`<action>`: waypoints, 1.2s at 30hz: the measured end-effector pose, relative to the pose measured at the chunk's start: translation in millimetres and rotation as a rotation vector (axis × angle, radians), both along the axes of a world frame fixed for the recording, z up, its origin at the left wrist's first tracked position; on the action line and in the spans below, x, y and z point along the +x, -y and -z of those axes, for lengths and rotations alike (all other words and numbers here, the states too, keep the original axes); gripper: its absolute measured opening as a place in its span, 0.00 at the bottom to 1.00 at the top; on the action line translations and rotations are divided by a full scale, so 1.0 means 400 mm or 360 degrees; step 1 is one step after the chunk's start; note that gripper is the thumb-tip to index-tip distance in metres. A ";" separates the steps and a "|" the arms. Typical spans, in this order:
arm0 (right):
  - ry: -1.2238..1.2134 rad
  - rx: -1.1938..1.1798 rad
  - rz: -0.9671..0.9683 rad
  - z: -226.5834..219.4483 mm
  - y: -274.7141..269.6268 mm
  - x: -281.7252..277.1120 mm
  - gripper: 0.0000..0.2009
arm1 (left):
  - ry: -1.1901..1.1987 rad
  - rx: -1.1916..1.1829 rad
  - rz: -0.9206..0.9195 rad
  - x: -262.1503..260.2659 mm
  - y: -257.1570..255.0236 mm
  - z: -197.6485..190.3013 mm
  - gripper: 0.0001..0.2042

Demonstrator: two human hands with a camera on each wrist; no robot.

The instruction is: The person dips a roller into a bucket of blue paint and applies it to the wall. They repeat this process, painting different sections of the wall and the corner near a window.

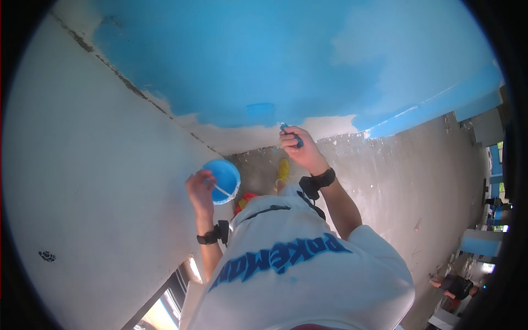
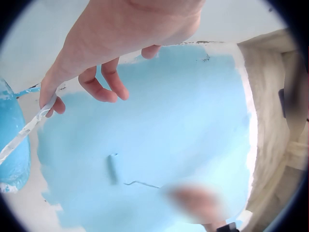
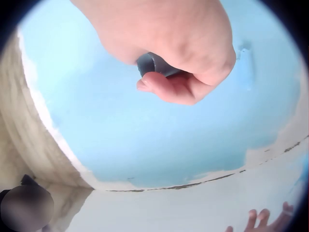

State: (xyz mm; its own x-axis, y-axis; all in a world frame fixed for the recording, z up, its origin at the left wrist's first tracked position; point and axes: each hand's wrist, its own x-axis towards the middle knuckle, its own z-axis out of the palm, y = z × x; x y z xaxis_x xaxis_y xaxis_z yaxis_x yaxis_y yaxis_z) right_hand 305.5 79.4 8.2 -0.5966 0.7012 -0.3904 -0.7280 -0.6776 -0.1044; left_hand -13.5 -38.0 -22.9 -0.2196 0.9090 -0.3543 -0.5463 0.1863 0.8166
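Note:
My right hand grips the dark handle of a paint roller, fingers curled round it. The blue roller sleeve lies against the painted blue wall; its thin wire frame shows in the left wrist view. With thumb and forefinger, my left hand pinches the white, paint-smeared bail handle of a bucket. The other fingers hang loosely bent. Blue paint coats the inside of this bucket, which hangs beside the left hand, close to the pale side wall.
A pale wall runs along the left, meeting the blue wall at a rough dark seam. Below the paint lies grey, speckled floor, with a yellow shoe on it. Another person is far off at the lower right.

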 end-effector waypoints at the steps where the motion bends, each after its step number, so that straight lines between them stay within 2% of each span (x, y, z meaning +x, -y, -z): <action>1: 0.0027 0.0051 0.0038 -0.054 0.015 0.012 0.07 | -0.0004 0.0023 0.0038 0.002 -0.009 -0.003 0.24; 3: 0.0138 0.0140 0.0088 -0.127 0.053 0.026 0.07 | 0.0006 0.0040 0.0077 0.004 -0.016 0.000 0.24; 5: 0.0255 0.0290 0.0012 -0.193 0.084 0.032 0.07 | 0.0017 0.0055 0.0118 0.003 -0.021 0.002 0.24; 8: 0.0349 0.0333 0.0065 -0.282 0.122 0.030 0.07 | 0.0052 0.0038 0.0194 0.000 -0.038 0.008 0.24; 13: 0.0652 0.0408 0.0193 -0.379 0.157 0.015 0.07 | 0.0148 0.0085 0.0226 0.005 -0.063 0.009 0.22; 17: 0.0959 0.0391 0.0231 -0.370 0.158 -0.005 0.05 | 0.0166 0.0087 0.0250 0.016 -0.073 0.002 0.22; 25: 0.0889 0.0258 0.0181 -0.158 0.072 0.006 0.07 | 0.0180 0.0057 0.0277 0.017 -0.076 0.001 0.22; 29: 0.0849 0.0159 0.0165 0.019 0.005 0.046 0.07 | 0.0165 0.0044 0.0238 0.028 -0.078 0.012 0.22; 34: 0.0725 -0.0017 0.0245 0.297 -0.090 0.054 0.06 | 0.0042 -0.0034 0.0093 0.033 -0.055 -0.012 0.24; 36: 0.0694 -0.0072 0.0256 0.368 -0.116 0.059 0.06 | 0.0020 0.0002 0.0067 0.027 -0.039 -0.020 0.24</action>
State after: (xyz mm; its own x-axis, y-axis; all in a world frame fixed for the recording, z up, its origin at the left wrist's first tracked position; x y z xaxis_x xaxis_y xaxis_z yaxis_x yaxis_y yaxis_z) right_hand 329.1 125.7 -139.1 -0.2552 0.7481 -0.6126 -0.7191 -0.5703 -0.3970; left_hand -2.9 -22.4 -14.9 -0.1767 0.9177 -0.3557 -0.5483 0.2084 0.8099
